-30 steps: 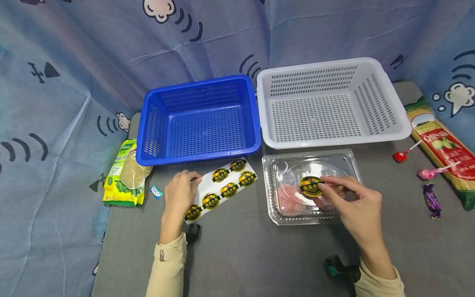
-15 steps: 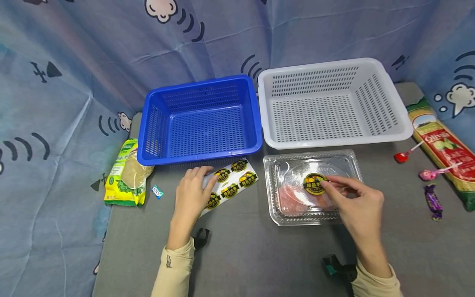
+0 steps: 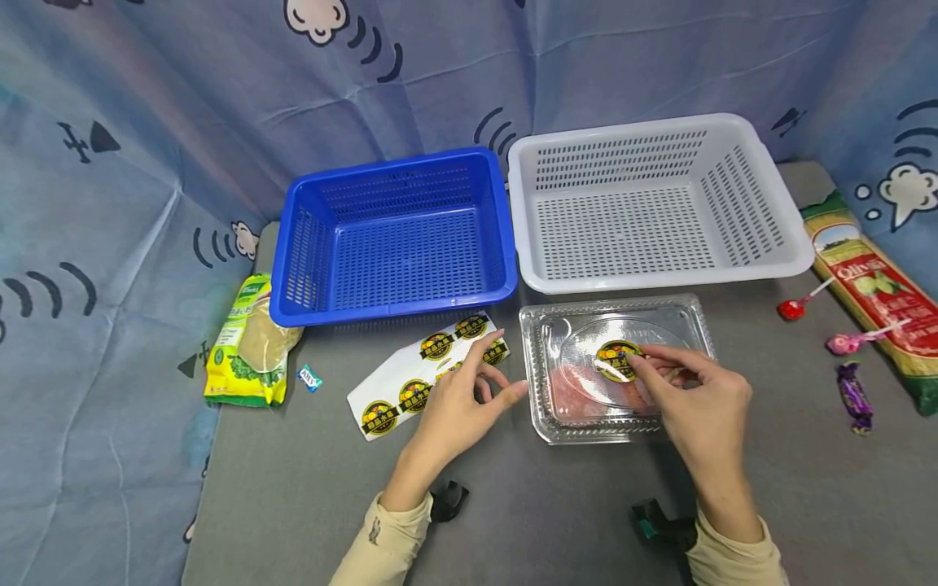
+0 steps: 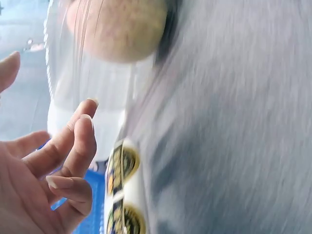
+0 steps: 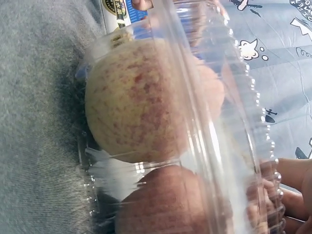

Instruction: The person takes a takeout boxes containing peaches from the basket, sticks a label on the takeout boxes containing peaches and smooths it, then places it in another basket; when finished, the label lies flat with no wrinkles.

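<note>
My right hand (image 3: pixel 707 415) pinches a round black-and-yellow sticker (image 3: pixel 614 360) by its right side, over the lid of a clear plastic box (image 3: pixel 537 370). Whether the sticker touches the lid cannot be told. Peach-like fruits (image 5: pixel 136 102) show through the box wall in the right wrist view. My left hand (image 3: pixel 456 411), fingers spread and partly bent, hovers between the box and a white sticker sheet (image 3: pixel 388 378), holding nothing. It covers part of the sheet's printed stickers. In the left wrist view its fingers (image 4: pixel 83 141) are apart from the box.
Behind stand a blue basket (image 3: pixel 392 309) and a white basket (image 3: pixel 659 281). A yellow bag (image 3: pixel 249 350) and small wrapped candy (image 3: pixel 309 378) lie left. At right are two lollipops (image 3: pixel 793 308), a purple candy (image 3: pixel 854 397) and a red-and-green packet (image 3: pixel 879 293).
My left hand has let go of the sticker sheet and moved right toward the box, fingers opening out. My right hand stays over the lid with the sticker, shifting only slightly.
</note>
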`<state>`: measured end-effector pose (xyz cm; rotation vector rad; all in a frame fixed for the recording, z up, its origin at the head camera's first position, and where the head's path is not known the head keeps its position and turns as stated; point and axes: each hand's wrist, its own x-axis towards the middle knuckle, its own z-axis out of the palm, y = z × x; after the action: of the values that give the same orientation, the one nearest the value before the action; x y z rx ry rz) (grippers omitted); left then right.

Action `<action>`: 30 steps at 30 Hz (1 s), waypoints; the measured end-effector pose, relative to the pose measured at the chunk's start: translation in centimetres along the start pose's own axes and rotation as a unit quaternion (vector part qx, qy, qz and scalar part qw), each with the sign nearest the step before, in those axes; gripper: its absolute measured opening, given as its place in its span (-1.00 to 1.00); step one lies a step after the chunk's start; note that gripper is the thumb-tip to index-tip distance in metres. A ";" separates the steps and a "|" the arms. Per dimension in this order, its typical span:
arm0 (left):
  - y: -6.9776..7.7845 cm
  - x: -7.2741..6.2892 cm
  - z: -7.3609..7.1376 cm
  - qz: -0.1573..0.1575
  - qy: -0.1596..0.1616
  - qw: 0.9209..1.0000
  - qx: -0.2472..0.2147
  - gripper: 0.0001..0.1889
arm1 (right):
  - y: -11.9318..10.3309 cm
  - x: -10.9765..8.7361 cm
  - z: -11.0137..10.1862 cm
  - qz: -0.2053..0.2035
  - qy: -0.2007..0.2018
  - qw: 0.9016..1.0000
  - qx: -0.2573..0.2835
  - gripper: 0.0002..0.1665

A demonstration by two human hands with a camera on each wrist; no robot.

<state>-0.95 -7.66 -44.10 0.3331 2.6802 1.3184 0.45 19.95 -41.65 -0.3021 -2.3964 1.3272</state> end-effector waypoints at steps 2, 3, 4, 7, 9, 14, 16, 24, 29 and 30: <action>0.3 0.0 0.5 -0.001 -0.014 1.000 -0.022 -0.17 | 0.0 0.0 0.1 -0.002 0.001 1.000 -0.004 -0.81; 0.4 0.0 0.8 -0.002 -0.020 0.999 -0.034 -0.14 | 0.0 0.0 0.1 -0.003 0.003 1.000 -0.006 -0.81; 0.5 0.0 1.0 -0.003 -0.026 0.999 -0.042 -0.11 | 0.0 0.0 0.1 -0.005 0.005 1.000 -0.008 -0.80; 0.8 0.2 1.7 -0.007 -0.038 0.998 -0.058 -0.05 | 0.0 0.0 0.2 -0.015 0.013 1.000 -0.014 -0.79; 1.0 0.3 2.1 -0.005 -0.044 0.997 -0.061 -0.03 | 0.1 0.0 0.3 -0.023 0.021 0.999 -0.017 -0.79; 1.1 0.4 2.9 0.018 -0.041 0.997 -0.057 -0.01 | 0.0 0.0 0.5 -0.039 0.030 0.999 -0.021 -0.79; 1.1 0.4 3.0 0.028 -0.036 0.997 -0.057 -0.01 | 0.0 0.0 0.6 -0.044 0.031 0.998 -0.024 -0.79; 1.1 0.6 3.2 0.052 -0.038 0.996 -0.069 -0.17 | -0.1 0.0 0.7 -0.044 0.009 0.996 -0.072 -0.78; 1.1 0.6 3.2 0.058 -0.039 0.995 -0.068 -0.22 | -0.5 -0.1 0.9 -0.020 -0.002 0.992 -0.126 -0.78; 1.1 0.6 3.2 0.058 -0.039 0.995 -0.067 -0.23 | -0.5 -0.1 0.9 -0.018 -0.001 0.991 -0.129 -0.78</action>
<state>-0.72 -4.43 -45.21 0.5194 2.5280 1.4752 0.17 18.97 -41.67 -0.3253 -2.5647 1.0017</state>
